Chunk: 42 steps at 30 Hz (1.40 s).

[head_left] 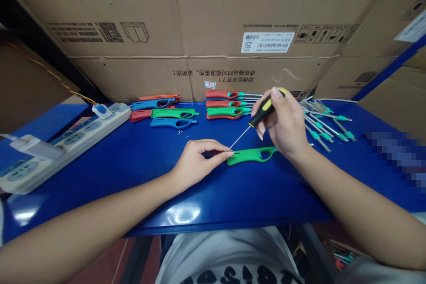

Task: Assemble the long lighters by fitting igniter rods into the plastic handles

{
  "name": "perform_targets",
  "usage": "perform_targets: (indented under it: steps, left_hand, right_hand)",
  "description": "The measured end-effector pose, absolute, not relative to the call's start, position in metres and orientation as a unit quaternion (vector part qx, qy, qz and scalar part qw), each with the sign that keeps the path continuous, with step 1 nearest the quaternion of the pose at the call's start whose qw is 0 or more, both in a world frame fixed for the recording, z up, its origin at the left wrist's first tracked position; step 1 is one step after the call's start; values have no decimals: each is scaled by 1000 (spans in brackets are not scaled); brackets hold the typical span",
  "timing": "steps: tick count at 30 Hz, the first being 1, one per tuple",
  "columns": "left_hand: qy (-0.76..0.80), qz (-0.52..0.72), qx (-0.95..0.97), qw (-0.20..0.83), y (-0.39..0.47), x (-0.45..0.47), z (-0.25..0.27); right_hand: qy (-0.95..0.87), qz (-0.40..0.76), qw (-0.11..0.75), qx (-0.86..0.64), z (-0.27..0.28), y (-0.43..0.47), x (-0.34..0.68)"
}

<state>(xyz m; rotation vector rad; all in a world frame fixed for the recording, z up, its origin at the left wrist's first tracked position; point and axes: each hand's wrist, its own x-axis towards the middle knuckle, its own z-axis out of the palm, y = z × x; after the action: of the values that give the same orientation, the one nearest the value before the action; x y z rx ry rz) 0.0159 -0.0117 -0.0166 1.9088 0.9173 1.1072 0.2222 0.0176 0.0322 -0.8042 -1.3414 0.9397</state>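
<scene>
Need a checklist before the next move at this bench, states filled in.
1. Screwdriver gripped by its handle in the right hand: ok.
2. Screwdriver tip brought to the left hand, at the end of the near green casing: ok.
3. Near green casing lying on the blue table, not held up in the air: ok.
4. Screw seated under the tip: cannot tell, too small and covered by the left hand.
5. Small metal pieces apart from the near green casing: ok.
6. Power strip apart from both hands: ok.
</scene>
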Motion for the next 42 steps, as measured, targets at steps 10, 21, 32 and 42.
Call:
perform_targets:
  steps: [10, 21, 32, 42]
  left_hand:
    - [389, 288, 760, 434, -14, 18, -21]
    - [380, 274, 771, 431, -13, 18, -21]
    - [345, 329, 787, 392, -12, 18, -25]
    - [333, 346, 832, 279, -3, 12, -29]
  right_hand:
    - [-780, 444, 371, -239, 51, 4, 242]
    - [-820, 156, 469, -288, 30, 2, 230]
    - [-817, 234, 451, -273, 29, 3, 227]
    - [-798, 160, 503, -289, 20, 8, 225]
